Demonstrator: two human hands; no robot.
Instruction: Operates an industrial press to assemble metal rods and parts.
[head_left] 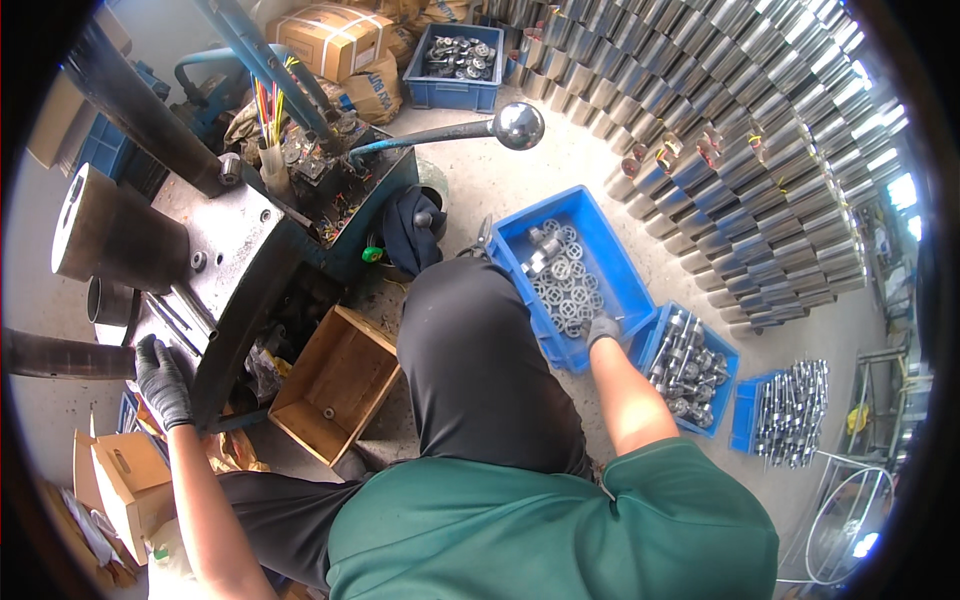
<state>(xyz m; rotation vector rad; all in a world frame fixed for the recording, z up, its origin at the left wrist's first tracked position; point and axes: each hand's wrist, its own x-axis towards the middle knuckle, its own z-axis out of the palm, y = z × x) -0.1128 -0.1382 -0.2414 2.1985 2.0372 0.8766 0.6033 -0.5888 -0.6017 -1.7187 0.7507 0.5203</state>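
Wheels (566, 285): loose in the blue bin, mostly along its left side and near end, probably so that single ones come out easily.
Bin (618, 262): on the floor beside the right knee, seemingly for short reaches.
Right hand (601, 329): gloved, down at the bin's near end beside the wheels; whether its fingers close on a part, I cannot tell.
Left hand (163, 382): gloved, fingers extended and unclenched, laid at the bench (235, 245) edge by the dark bar (70, 358) end; nothing visible in its grasp, perhaps just steadying the body.
Shafts (685, 365): heaped in another bin just right of the wheels, presumably to keep kinds apart.
Box (335, 375): wooden, between bench and leg.
Tubes (740, 200): stacked in rows beyond, likely to save floor space.
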